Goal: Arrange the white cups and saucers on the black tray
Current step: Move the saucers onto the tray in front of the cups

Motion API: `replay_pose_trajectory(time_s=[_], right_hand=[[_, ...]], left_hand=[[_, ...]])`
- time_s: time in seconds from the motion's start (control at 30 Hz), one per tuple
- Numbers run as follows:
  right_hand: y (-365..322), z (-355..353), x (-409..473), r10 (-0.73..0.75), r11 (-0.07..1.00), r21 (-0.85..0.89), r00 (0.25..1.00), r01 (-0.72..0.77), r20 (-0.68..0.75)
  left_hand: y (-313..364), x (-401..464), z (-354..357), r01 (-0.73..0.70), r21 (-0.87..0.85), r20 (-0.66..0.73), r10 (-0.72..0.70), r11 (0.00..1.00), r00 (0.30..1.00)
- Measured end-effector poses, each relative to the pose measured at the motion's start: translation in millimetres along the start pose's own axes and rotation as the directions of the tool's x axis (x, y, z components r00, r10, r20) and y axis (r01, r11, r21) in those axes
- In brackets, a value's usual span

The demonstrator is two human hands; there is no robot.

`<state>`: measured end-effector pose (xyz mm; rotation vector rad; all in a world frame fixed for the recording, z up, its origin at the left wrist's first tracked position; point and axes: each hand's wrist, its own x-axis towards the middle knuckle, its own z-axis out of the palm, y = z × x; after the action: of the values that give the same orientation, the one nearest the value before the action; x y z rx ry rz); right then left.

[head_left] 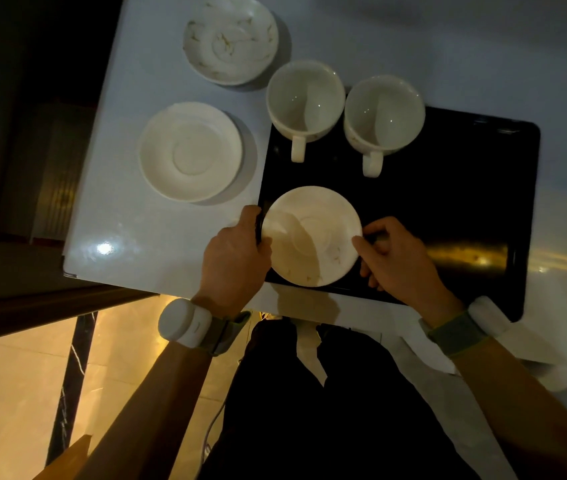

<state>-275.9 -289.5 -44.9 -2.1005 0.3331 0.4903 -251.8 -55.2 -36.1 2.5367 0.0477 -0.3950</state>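
A black tray (465, 202) lies on the white table. At its near left corner sits a white saucer (313, 237). My left hand (237, 258) grips the saucer's left rim and my right hand (396, 254) pinches its right rim. Two white cups stand at the tray's far edge with handles toward me: the left cup (304, 98) and the right cup (384, 114). Left of the tray, on the table, rest a plain white saucer (190, 152) and, farther back, a marbled saucer (230, 39).
The white table (129, 237) ends close to me and at the left, with a dark leg below its corner. The tray's right half is bare and glossy. My dark-clothed legs are under the near edge.
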Motion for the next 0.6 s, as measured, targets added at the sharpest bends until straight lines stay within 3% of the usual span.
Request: replay_pose_trajectory(time_s=[0.17, 0.37, 0.6], right_hand=[[-8, -9, -5, -0.168, 0.977, -0.149, 0.979, 0.150, -0.117], [-48, 8, 2, -0.187, 0.979, -0.071, 0.982, 0.189, 0.035], [-99, 54, 28, -0.239, 0.971, 0.006, 0.965, 0.240, 0.111]], left_hand=[[-11, 6, -18, -0.008, 0.009, -0.150, 0.009, 1.000, 0.989], [-30, 19, -43, 0.084, -0.015, -0.265, -0.085, 0.996, 0.960], [-51, 38, -69, 0.155, -0.047, -0.356, -0.162, 0.987, 0.920]])
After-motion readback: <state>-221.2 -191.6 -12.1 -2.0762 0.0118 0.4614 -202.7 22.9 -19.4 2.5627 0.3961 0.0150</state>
